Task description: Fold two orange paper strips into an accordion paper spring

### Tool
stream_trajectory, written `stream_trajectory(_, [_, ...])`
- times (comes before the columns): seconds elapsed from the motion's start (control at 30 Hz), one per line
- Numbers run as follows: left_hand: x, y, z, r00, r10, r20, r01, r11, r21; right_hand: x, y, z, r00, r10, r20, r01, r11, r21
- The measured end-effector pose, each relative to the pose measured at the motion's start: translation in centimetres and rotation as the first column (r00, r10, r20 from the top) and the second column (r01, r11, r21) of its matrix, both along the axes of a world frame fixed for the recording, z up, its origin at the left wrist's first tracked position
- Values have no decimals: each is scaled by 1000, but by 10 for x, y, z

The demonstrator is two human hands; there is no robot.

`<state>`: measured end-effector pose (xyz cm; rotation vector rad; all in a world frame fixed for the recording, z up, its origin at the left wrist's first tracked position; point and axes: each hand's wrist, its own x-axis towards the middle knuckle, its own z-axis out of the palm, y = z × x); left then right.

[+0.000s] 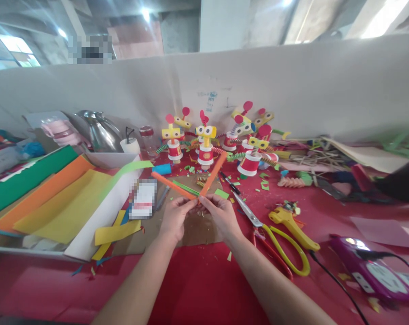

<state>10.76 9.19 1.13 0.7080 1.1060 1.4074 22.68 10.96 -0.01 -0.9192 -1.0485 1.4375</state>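
My left hand point(176, 217) and my right hand point(222, 215) meet over a piece of brown cardboard point(199, 228), thumbs and fingertips pinched together. Between them they hold orange paper strips point(213, 177) that form a V, joined at my fingertips and opening away from me. Whether this is one folded strip or two, I cannot tell. Behind the V, a green paper strip point(186, 187) and a small pleated paper spring point(201, 181) show on the cardboard. Scissors with yellow handles point(272, 239) lie to the right of my right hand.
Several paper-cup robot figures point(205, 153) stand at the back. On the left are a box of coloured paper point(85, 246), a phone point(143, 198) and yellow strips point(118, 232). A yellow glue gun point(294, 228) and a purple device point(373, 268), with cords, lie right.
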Motion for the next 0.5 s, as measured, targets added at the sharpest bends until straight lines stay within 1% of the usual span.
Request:
stream_trajectory(0.07, [1,0,0,999,8,41,-8,1000,0,-1,-1,2,1000,4,4,-4,1000,7])
stream_trajectory(0.23, [1,0,1,994,-25,107,26,1000,-4,0,-1,5,1000,20,-12,-20,1000,0])
stream_trajectory(0.4, [1,0,0,991,12,131,-11,1000,-5,0,-1,5,1000,-18,14,18,1000,-11])
stream_trajectory(0.5, [2,-1,0,987,21,158,-24,999,22,-1,-2,5,1000,-15,-2,15,1000,-21])
